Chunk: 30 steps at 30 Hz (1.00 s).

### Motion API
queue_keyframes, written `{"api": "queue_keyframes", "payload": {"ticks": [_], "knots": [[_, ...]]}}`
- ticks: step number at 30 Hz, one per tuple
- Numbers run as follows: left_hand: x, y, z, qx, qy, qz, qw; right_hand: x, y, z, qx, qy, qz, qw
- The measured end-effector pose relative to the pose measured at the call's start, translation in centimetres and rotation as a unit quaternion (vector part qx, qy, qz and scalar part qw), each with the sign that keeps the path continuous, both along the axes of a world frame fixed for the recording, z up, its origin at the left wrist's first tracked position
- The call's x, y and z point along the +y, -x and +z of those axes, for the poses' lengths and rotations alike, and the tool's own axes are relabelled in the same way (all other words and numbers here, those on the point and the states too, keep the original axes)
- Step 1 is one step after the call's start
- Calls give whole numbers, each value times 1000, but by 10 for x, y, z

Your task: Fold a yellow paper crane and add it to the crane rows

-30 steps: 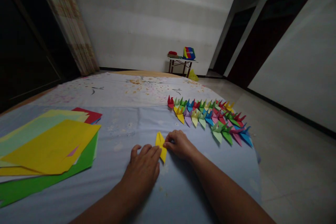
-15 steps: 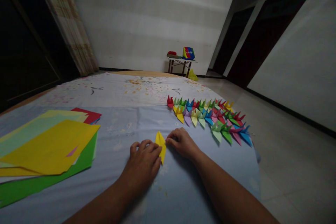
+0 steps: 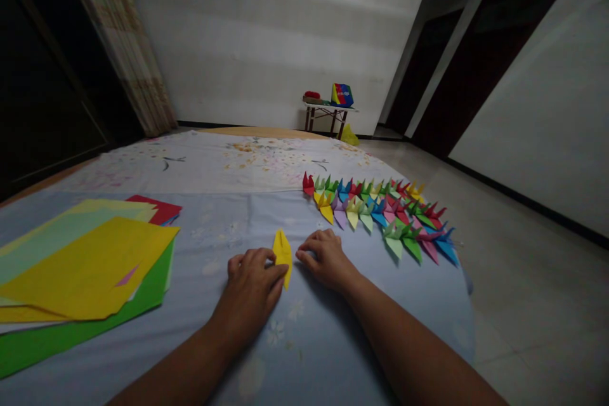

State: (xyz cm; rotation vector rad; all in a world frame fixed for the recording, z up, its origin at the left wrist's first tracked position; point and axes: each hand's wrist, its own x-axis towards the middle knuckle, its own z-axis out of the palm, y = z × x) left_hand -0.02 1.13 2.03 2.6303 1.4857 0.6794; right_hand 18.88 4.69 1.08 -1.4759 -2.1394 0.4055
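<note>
A narrow yellow folded paper [image 3: 282, 247], pointed at its far end, lies on the blue tablecloth in front of me. My left hand [image 3: 254, 279] has its lower left edge between thumb and fingers. Just right of the paper, apart from it, my right hand [image 3: 326, 259] rests low over the cloth. Its fingers are bent, with thumb and forefinger slightly apart and nothing visible between them.
Several rows of colourful folded paper cranes [image 3: 366, 206] stand at the right. A stack of coloured paper sheets [image 3: 95, 266] lies at the left. The table's rounded edge [image 3: 469, 311] is at the right, and a small side table [image 3: 328, 108] stands against the wall.
The yellow folded paper and my left hand have shifted slightly left and away from me. My right hand, earlier at the paper's right edge, is now apart from it.
</note>
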Motion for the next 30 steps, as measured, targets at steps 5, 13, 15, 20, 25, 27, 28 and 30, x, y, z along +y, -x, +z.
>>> {"api": "queue_keyframes", "payload": {"ticks": [5,13,15,20,25,27,28,30], "knots": [[4,1,-4,-28,35,-16,999,0,7,-1,-13,-3,15,1000],[6,0,1,-94,91,11,991,-3,7,1,62,31,44,997],[5,-1,6,-125,106,30,986,-5,7,2,97,38,66,992],[7,-3,8,-266,187,47,945,-10,10,4,165,17,128,978],[16,-4,0,-423,237,82,871,-11,12,4,191,-2,180,965],[20,-4,-1,-478,259,94,834,-10,12,4,212,-5,163,964],[20,-4,-1,-499,272,100,817,-9,12,4,225,-8,139,964],[21,-5,1,-527,295,110,789,-7,12,4,252,-8,70,965]]}}
